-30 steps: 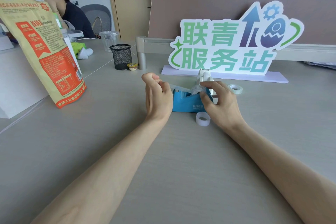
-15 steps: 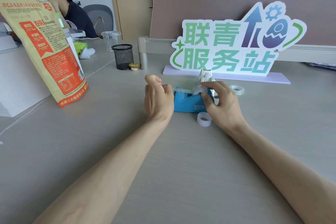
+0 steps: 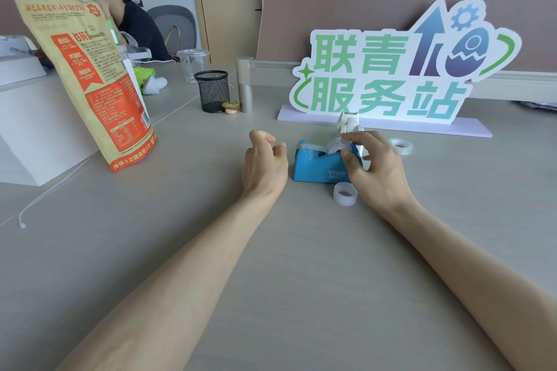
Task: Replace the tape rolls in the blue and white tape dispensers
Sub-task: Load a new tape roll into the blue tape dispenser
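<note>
So the right hand (image 3: 373, 166) is curled round the tape roll (image 3: 337, 146) in the blue dispenser (image 3: 316, 166) on the worktop (image 3: 301, 250). The left hand (image 3: 265, 159) is curled beside it, can't tell if it's holding tape. If that roll isn't seated square, I reckon it pops out or the tape snags.

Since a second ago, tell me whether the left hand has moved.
Yes. Against the blue dispenser, the left hand has dropped lower and slid slightly leftward, leaving a small gap between them.
</note>
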`<state>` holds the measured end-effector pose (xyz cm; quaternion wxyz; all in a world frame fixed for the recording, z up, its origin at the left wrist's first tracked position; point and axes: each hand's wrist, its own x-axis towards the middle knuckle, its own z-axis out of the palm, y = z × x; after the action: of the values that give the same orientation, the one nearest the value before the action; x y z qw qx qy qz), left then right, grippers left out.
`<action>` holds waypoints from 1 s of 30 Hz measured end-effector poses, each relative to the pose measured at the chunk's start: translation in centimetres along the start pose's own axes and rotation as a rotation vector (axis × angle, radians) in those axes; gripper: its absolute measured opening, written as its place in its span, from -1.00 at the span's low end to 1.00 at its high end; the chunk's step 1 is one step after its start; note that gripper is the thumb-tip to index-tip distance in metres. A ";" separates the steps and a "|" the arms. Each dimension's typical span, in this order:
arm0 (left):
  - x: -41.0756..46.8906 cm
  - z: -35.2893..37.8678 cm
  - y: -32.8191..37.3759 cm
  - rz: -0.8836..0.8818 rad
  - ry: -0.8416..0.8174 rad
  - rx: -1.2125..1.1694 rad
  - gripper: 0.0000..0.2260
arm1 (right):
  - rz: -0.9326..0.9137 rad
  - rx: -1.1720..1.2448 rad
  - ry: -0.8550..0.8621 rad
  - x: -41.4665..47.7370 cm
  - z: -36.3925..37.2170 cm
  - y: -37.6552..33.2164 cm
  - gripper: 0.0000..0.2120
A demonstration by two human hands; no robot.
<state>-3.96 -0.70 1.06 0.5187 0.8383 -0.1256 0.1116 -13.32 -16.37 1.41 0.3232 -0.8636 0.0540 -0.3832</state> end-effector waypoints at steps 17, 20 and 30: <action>-0.3 -0.4 0.5 -0.007 -0.183 0.246 -0.84 | 0.039 0.007 -0.002 0.0 -0.1 -0.2 -0.77; 0.0 -0.5 0.3 -0.019 -0.197 0.252 -0.83 | 0.051 0.013 0.010 0.0 -0.2 -0.2 -0.77; -0.4 -1.3 0.0 0.001 -0.310 0.074 -0.57 | 0.127 0.017 -0.014 -0.2 -0.3 -0.4 -0.74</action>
<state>-4.37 0.50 1.52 0.4618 0.8640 -0.2002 -0.0145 -13.75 -16.10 1.67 0.3546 -0.8582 0.1032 -0.3564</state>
